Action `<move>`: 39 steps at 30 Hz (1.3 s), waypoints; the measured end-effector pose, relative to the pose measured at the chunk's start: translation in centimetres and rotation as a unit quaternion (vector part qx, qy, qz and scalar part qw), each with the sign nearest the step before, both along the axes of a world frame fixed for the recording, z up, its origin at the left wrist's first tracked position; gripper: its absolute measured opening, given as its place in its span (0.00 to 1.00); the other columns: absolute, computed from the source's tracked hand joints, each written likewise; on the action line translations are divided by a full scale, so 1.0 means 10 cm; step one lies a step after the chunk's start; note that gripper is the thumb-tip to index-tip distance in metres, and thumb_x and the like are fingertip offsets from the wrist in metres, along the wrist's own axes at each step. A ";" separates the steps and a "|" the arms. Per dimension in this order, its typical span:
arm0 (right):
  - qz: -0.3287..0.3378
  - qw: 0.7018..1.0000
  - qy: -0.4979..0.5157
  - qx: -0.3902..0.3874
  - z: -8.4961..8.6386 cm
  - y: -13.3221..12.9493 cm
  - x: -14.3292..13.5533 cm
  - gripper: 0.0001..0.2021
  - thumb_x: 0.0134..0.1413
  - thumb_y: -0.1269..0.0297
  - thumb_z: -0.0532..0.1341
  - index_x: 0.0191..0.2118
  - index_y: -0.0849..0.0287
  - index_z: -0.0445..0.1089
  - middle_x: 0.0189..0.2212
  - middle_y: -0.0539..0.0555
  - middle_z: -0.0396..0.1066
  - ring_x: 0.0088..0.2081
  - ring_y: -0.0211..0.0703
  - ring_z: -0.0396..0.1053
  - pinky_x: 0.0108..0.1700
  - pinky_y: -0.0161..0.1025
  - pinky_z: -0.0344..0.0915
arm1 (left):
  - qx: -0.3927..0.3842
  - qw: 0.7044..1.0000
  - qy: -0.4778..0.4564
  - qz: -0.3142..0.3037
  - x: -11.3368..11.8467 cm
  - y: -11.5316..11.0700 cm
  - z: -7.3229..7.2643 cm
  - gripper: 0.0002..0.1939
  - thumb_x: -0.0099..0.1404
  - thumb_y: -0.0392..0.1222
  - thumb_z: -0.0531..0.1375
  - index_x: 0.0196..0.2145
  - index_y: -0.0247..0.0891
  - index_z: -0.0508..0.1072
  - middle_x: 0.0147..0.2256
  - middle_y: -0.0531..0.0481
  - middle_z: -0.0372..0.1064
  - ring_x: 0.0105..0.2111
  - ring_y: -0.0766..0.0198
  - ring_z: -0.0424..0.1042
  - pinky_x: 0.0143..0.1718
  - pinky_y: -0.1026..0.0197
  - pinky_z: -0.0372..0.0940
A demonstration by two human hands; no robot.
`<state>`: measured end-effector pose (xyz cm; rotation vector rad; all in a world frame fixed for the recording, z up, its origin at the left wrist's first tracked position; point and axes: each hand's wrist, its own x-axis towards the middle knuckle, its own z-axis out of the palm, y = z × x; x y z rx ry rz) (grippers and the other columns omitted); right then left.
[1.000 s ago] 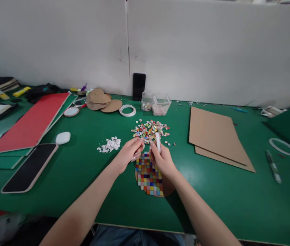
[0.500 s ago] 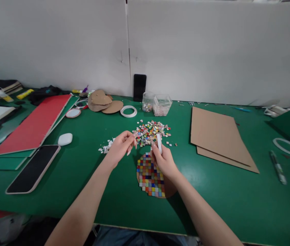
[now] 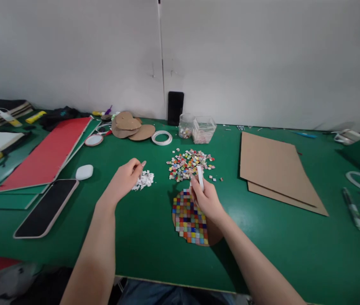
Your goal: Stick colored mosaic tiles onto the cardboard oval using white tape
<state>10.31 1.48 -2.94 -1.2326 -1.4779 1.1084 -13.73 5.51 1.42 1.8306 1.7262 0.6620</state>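
My left hand (image 3: 125,178) is over the left side of a pile of white paper-like scraps (image 3: 146,180), fingers curled into a pinch. Whatever sits between those fingertips is too small to make out. In my right hand (image 3: 207,197) a flat white stick (image 3: 200,178) points up and away; its lower end is hidden by the fingers. Under that hand lies a round cardboard piece (image 3: 214,234), largely covered with rows of coloured square mosaic tiles (image 3: 188,218). Its right side shows bare cardboard. Just beyond is a heap of loose mosaic tiles (image 3: 188,163).
Behind the heap stand two clear containers (image 3: 204,130) and an upright black phone (image 3: 175,108). Cardboard sheets (image 3: 272,169) lie to the right. On the left are another phone (image 3: 46,209), a white case (image 3: 84,172), a red board (image 3: 46,156) and cardboard discs (image 3: 143,132).
My left hand has moved left, from beside the loose tiles to the white scraps, and its fingers have drawn together. The right hand keeps its place with the white stick; the view has shifted slightly.
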 end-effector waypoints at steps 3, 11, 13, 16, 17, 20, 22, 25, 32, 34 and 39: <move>-0.005 1.000 0.001 -0.003 -0.03 0.00 0.00 0.17 0.60 0.54 0.48 0.22 0.56 0.53 0.14 0.45 0.54 0.16 0.32 0.52 0.18 0.31 0.52 | 0.008 1.000 0.009 0.023 -0.02 0.00 0.01 0.17 0.64 0.52 0.46 0.25 0.39 0.62 0.22 0.54 0.64 0.18 0.68 0.61 0.20 0.66 0.53; -0.009 1.000 0.003 0.004 -0.07 0.01 0.00 0.16 0.60 0.55 0.48 0.24 0.56 0.55 0.15 0.45 0.55 0.16 0.33 0.52 0.19 0.33 0.52 | 0.034 0.996 0.077 0.032 -0.02 0.00 0.00 0.21 0.61 0.57 0.51 0.20 0.39 0.56 0.16 0.55 0.57 0.18 0.68 0.59 0.19 0.66 0.50; -0.012 1.000 -0.008 0.005 -0.07 0.01 0.01 0.16 0.60 0.55 0.48 0.23 0.56 0.55 0.15 0.46 0.55 0.17 0.34 0.53 0.20 0.33 0.52 | 0.012 0.997 0.072 0.017 -0.03 0.00 -0.01 0.19 0.58 0.57 0.53 0.23 0.40 0.59 0.18 0.56 0.59 0.18 0.68 0.60 0.19 0.66 0.50; -0.007 1.000 -0.011 0.007 -0.07 0.01 0.01 0.17 0.60 0.54 0.48 0.23 0.56 0.54 0.15 0.46 0.55 0.17 0.34 0.53 0.20 0.33 0.52 | 0.009 0.997 0.080 0.019 -0.03 0.00 -0.02 0.19 0.59 0.57 0.52 0.23 0.40 0.58 0.18 0.56 0.59 0.18 0.68 0.60 0.19 0.66 0.50; -0.007 1.000 -0.010 0.006 -0.06 0.01 0.01 0.17 0.60 0.54 0.48 0.23 0.56 0.54 0.15 0.46 0.55 0.17 0.34 0.53 0.19 0.33 0.52 | 0.014 0.996 0.088 0.020 -0.03 0.00 -0.02 0.20 0.60 0.57 0.51 0.21 0.39 0.57 0.17 0.56 0.57 0.18 0.68 0.59 0.19 0.66 0.50; -0.011 1.000 -0.016 0.004 -0.06 0.01 0.01 0.17 0.59 0.53 0.48 0.23 0.56 0.54 0.14 0.46 0.55 0.16 0.34 0.53 0.19 0.33 0.52 | 0.027 0.993 0.117 0.020 -0.01 0.00 -0.02 0.24 0.63 0.57 0.47 0.18 0.38 0.49 0.14 0.56 0.50 0.16 0.69 0.54 0.18 0.65 0.47; -0.012 1.000 -0.023 0.003 -0.05 0.01 0.01 0.18 0.59 0.52 0.48 0.23 0.56 0.54 0.14 0.46 0.55 0.16 0.34 0.53 0.19 0.33 0.52 | 0.024 0.992 0.121 0.016 -0.01 0.00 -0.03 0.23 0.63 0.56 0.47 0.18 0.39 0.49 0.14 0.57 0.49 0.16 0.68 0.53 0.18 0.65 0.46; -0.012 0.999 -0.036 0.004 -0.05 0.01 0.01 0.18 0.59 0.51 0.47 0.22 0.56 0.54 0.14 0.46 0.55 0.15 0.34 0.54 0.19 0.33 0.53 | -0.003 0.995 0.100 0.002 -0.01 0.00 -0.04 0.18 0.60 0.56 0.51 0.22 0.40 0.58 0.18 0.56 0.58 0.18 0.68 0.58 0.18 0.66 0.49; -0.010 0.998 -0.062 0.007 -0.05 0.02 0.01 0.18 0.60 0.53 0.46 0.22 0.56 0.53 0.14 0.46 0.55 0.16 0.35 0.55 0.20 0.33 0.53 | -0.045 0.996 0.077 -0.004 -0.01 0.00 0.00 0.19 0.59 0.58 0.51 0.26 0.40 0.66 0.24 0.51 0.69 0.21 0.64 0.66 0.20 0.65 0.55; -0.011 0.998 -0.064 0.009 -0.06 0.02 0.01 0.18 0.60 0.53 0.47 0.22 0.56 0.54 0.14 0.46 0.56 0.16 0.35 0.55 0.20 0.33 0.53 | -0.046 0.997 0.069 0.001 -0.01 -0.01 0.01 0.21 0.60 0.59 0.49 0.24 0.39 0.66 0.22 0.51 0.69 0.20 0.65 0.66 0.20 0.65 0.56; -0.013 0.998 -0.065 0.009 -0.08 0.02 0.00 0.18 0.60 0.53 0.47 0.22 0.56 0.53 0.14 0.46 0.56 0.16 0.34 0.55 0.20 0.33 0.53 | -0.049 0.999 0.008 0.010 -0.02 0.01 -0.02 0.20 0.63 0.55 0.47 0.29 0.38 0.70 0.25 0.51 0.71 0.22 0.65 0.68 0.23 0.65 0.61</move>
